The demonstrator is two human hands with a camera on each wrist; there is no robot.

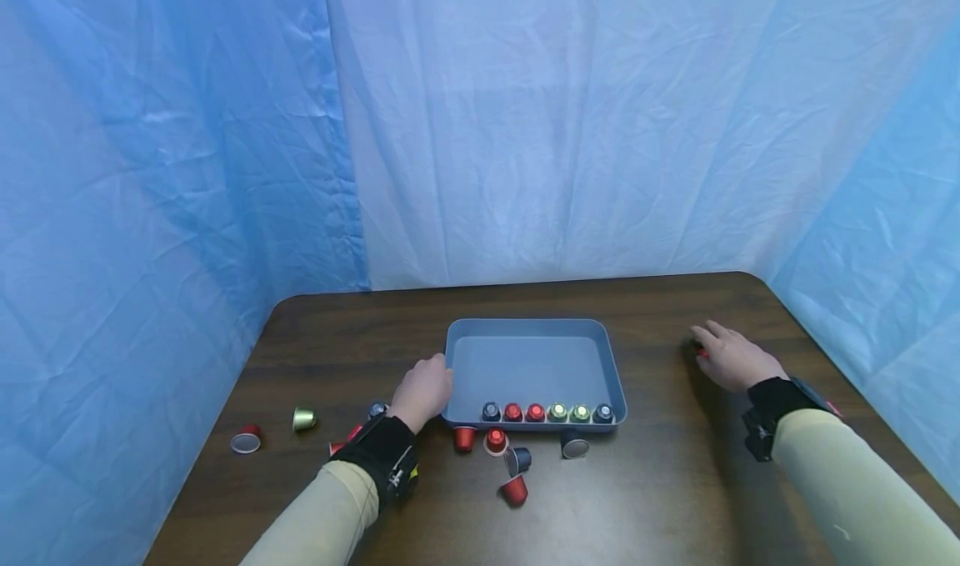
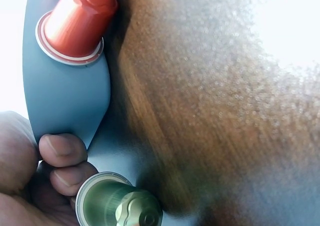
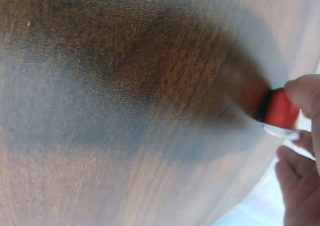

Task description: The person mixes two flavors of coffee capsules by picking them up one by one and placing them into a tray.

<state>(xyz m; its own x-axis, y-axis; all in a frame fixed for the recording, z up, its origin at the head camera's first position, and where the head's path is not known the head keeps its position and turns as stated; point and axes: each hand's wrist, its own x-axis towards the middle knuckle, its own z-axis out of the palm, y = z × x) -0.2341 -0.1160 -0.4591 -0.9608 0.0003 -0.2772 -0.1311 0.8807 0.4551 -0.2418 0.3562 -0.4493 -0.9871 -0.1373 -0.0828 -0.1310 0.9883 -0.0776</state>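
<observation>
At the left side of a blue-grey tray [image 1: 531, 370], my left hand [image 1: 423, 392] grips the tray's edge. In the left wrist view, its curled fingertips [image 2: 64, 151] meet the tray beside a red coffee capsule [image 2: 80, 25]. A green capsule [image 2: 107, 206] shows close to those fingers, partly cut off by the frame. Far to the right, my right hand [image 1: 735, 361] pinches another red capsule [image 3: 282, 109] low over the table, its foil rim facing down in the right wrist view. Several blue, red and green capsules [image 1: 557, 413] stand in a row along the tray's near side.
Before the tray lie loose capsules: red ones [image 1: 514, 491], a dark blue one [image 1: 574, 444] and a blue one [image 1: 517, 461]. Left of my arm are a green capsule [image 1: 303, 419] and a red one [image 1: 246, 439]. Blue curtains [image 1: 562, 132] surround the brown table [image 1: 652, 499].
</observation>
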